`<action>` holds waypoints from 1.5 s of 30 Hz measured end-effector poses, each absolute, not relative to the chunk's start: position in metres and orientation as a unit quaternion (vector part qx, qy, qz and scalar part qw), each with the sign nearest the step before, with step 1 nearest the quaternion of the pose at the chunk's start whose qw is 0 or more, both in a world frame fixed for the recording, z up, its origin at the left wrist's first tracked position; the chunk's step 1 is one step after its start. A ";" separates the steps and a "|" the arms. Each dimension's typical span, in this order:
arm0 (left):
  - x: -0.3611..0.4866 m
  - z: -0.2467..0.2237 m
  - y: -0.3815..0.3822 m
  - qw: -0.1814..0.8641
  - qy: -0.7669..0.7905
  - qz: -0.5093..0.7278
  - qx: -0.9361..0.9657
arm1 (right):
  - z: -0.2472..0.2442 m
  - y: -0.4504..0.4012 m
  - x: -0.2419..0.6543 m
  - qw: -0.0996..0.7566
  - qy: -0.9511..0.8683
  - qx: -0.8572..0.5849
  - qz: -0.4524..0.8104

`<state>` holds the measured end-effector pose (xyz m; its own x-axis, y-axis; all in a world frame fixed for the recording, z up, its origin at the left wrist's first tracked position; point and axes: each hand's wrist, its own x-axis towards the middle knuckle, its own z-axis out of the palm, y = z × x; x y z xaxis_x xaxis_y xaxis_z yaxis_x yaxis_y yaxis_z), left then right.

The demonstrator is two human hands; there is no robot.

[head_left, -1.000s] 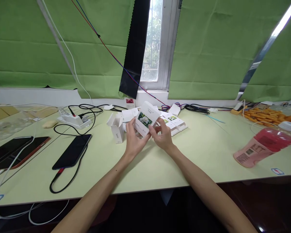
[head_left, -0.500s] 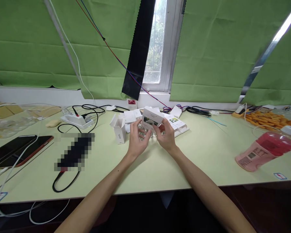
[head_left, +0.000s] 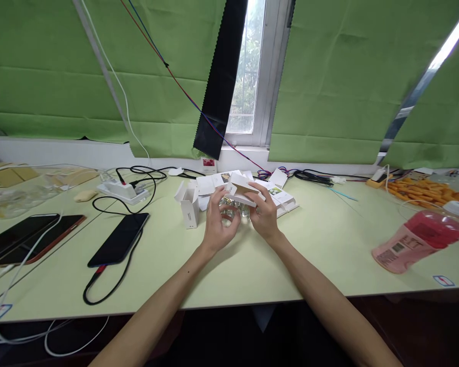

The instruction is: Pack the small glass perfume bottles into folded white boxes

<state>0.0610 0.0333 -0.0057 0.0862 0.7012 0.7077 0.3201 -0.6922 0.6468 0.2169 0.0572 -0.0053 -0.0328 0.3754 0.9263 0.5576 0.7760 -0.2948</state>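
Observation:
My right hand grips a small white box over the middle of the table. The box is tilted, its printed front turned out of sight and a shaded tan face showing. My left hand is curved at the box's left end, thumb apart from the fingers; the fingertips are at or near its edge. Small clear glass bottles show below the box and through the gap in my left hand. A white carton with its top flaps open stands upright to the left.
Flat white cartons lie behind my hands. A dark phone on a cable, more phones and a power strip are at the left. At the right stand a pink bottle and orange pieces. Cables run along the wall.
The white box has tipped, so its printed face no longer shows. My right fingers have moved over its top, and my left thumb has come away from its lower edge.

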 end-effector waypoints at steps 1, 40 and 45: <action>0.061 -0.005 0.033 0.164 0.355 0.578 0.717 | -0.005 0.057 0.217 0.614 -0.711 -0.334 -0.074; 0.059 -0.006 0.036 0.083 0.343 0.570 0.742 | -0.007 0.062 0.220 0.582 -0.721 -0.375 -0.025; 0.059 -0.008 0.037 0.092 0.343 0.565 0.744 | -0.005 0.062 0.223 0.573 -0.718 -0.393 -0.048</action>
<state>0.0592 0.0366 -0.0080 0.1255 0.6148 0.7787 0.4063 -0.7479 0.5250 0.2229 0.0620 -0.0048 -0.0355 0.5083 0.8605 0.6192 0.6870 -0.3803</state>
